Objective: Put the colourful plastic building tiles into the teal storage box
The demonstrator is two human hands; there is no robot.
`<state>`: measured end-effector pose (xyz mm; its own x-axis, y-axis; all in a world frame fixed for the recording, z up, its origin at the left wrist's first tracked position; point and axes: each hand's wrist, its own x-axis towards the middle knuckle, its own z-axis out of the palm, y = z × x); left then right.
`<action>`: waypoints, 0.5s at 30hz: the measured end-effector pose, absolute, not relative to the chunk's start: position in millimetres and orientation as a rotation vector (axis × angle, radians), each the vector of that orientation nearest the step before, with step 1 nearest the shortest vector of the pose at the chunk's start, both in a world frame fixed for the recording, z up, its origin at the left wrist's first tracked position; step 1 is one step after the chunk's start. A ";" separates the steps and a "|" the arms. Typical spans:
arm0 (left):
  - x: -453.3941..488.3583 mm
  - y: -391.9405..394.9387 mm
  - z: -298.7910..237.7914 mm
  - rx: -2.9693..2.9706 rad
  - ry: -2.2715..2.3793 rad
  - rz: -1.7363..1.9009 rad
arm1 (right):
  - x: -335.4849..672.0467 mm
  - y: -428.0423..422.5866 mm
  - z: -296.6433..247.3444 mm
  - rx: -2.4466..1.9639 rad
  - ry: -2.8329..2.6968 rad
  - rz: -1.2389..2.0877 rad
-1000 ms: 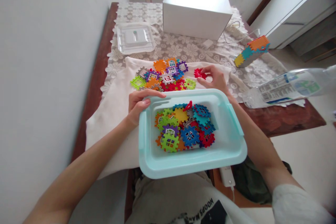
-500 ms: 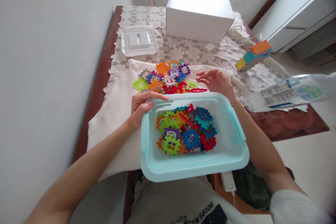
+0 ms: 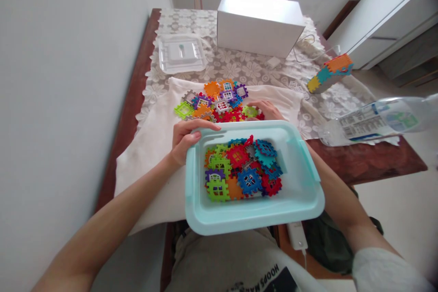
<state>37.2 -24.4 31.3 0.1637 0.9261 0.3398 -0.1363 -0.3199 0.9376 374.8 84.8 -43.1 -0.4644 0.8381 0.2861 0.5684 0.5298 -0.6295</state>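
Observation:
My left hand (image 3: 185,139) is closed on the back left rim of a pale turquoise plastic bin (image 3: 301,191), which is tilted towards me. Inside the bin lie notched plastic building tiles (image 3: 249,180) in blue, red, green, orange and purple, some with window grids. Behind the bin, a loose heap of similar tiles (image 3: 222,106) rests on a white cloth. My right hand (image 3: 268,110) is at the heap's right end, its fingers curled around a lime-green tile (image 3: 250,111) beside red ones. The bin's back rim hides part of that hand.
A clear lid (image 3: 181,53) and a white box (image 3: 258,27) stand farther back on the lace tablecloth. To the right are a built block of tiles (image 3: 330,73) and a large plastic bottle (image 3: 376,121) on its side. A wall (image 3: 85,77) borders the left.
My right hand has moved down and left, from open above the cloth to the heap's right end. A red window tile now lies on top inside the bin, and the tiles there have shifted.

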 end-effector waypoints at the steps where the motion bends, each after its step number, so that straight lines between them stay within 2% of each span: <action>1: 37.4 -24.5 31.8 1.454 0.821 1.356 | 374.4 85.0 -42.5 -1.145 -2.192 0.608; 11: 38.1 -21.6 31.5 1.511 0.837 1.367 | 386.3 74.7 -6.4 -1.313 -2.256 0.428; 15: 38.5 -22.5 32.3 1.505 0.838 1.363 | 397.1 65.7 12.5 -1.310 -2.432 0.603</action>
